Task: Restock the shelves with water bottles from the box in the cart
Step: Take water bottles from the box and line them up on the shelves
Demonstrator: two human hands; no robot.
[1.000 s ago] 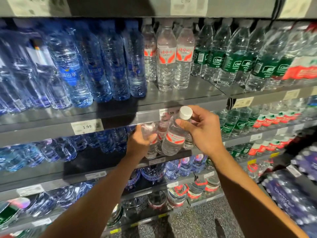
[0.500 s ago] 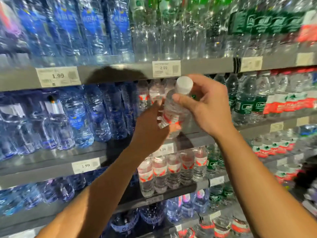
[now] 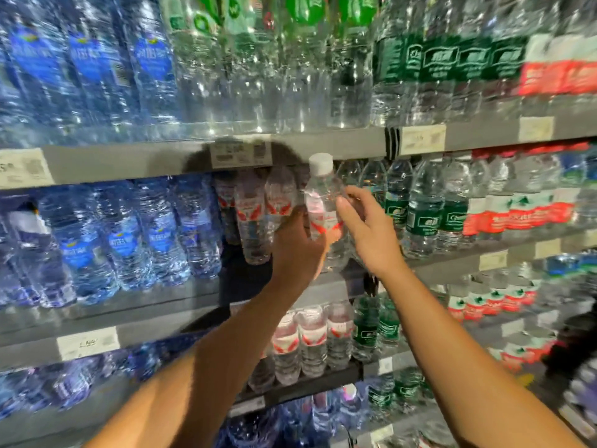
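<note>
Two hands are working at the middle shelf (image 3: pixel 452 260). The left hand (image 3: pixel 298 250) is gripping a white-capped water bottle (image 3: pixel 321 202) by its lower body — fingers curled round it. The right hand (image 3: pixel 365 227) is touching the bottle's side, fingers relaxed. The bottle is standing upright beside matching red-labelled bottles (image 3: pixel 255 215).

Both arms reach forward and up, left grip (image 3: pixel 298 245) curled, right grip (image 3: pixel 368 234) with fingers loosely extended.
</note>
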